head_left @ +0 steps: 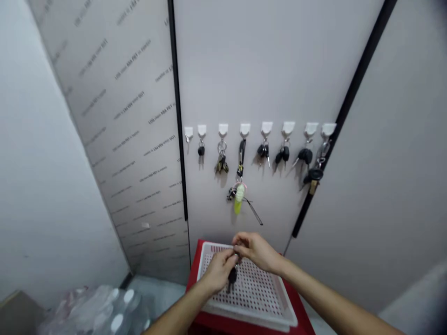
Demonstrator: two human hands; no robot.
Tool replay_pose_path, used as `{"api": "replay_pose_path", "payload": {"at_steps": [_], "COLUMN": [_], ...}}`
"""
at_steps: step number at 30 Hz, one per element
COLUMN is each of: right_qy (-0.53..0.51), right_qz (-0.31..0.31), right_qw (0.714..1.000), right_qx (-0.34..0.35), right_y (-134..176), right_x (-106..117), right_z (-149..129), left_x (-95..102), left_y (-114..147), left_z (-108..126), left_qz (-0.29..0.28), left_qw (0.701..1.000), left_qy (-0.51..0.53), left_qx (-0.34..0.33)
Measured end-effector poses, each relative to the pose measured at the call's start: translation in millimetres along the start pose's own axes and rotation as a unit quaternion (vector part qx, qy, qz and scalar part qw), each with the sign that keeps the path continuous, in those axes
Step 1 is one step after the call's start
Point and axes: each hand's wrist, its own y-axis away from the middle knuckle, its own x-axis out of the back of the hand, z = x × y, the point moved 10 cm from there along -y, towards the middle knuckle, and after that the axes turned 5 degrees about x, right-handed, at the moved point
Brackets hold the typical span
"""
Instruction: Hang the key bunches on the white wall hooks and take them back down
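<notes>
A small bunch of keys (232, 276) with black heads dangles between my two hands, above a white perforated plastic basket (289, 307). My left hand (219, 271) pinches the upper part of the bunch between thumb and fingers. Close against it, the fingertips of my right hand (257, 251) are closed on the ring end at the top, partly hidden by the fingers. Ahead, several white hooks (245, 130) run in a row across a pale cabinet door, and key bunches hang from them, among them one with a yellow-green tag (239, 197).
The basket rests on a red stand (196, 265) against the doors. Black vertical strips (176, 88) edge the door panels. Wrapped plastic bottles (117, 311) with white caps lie at the lower left, beside a cardboard box (19, 314). A white wall (42, 153) rises on the left.
</notes>
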Motion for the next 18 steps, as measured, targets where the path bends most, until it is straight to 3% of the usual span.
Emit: {"api": "replay_pose_path", "payload": {"at_steps": [4, 7, 10, 14, 18], "right_qy": [-0.043, -0.038, -0.019, -0.021, -0.009], "right_qz": [0.149, 0.128, 0.084, 0.061, 0.063], "right_qw": [0.988, 0.991, 0.996, 0.997, 0.996], "right_qx": [0.022, 0.012, -0.010, -0.051, -0.066], "right_y": [-19.2, -18.8, -8.3, 7.3, 18.0], "right_x": [42.6, 37.2, 21.8, 16.4, 23.8], "right_z": [-24.8, -24.1, -11.8, 7.0, 15.5], "left_x": [86.0, 155.8, 208.8, 248.0, 256.6], "left_y": [-9.9, -13.6, -20.4, -33.5, -46.2], "left_z": [50.2, 99.9, 144.7, 171.1, 171.4], "left_qz": [0.136, 0.214, 0.258, 0.297, 0.304], "left_qw": [0.975, 0.947, 0.929, 0.913, 0.918], "left_qy": [0.167, 0.219, 0.223, 0.229, 0.218], "left_qx": [-0.049, -0.098, -0.146, -0.160, -0.134]}}
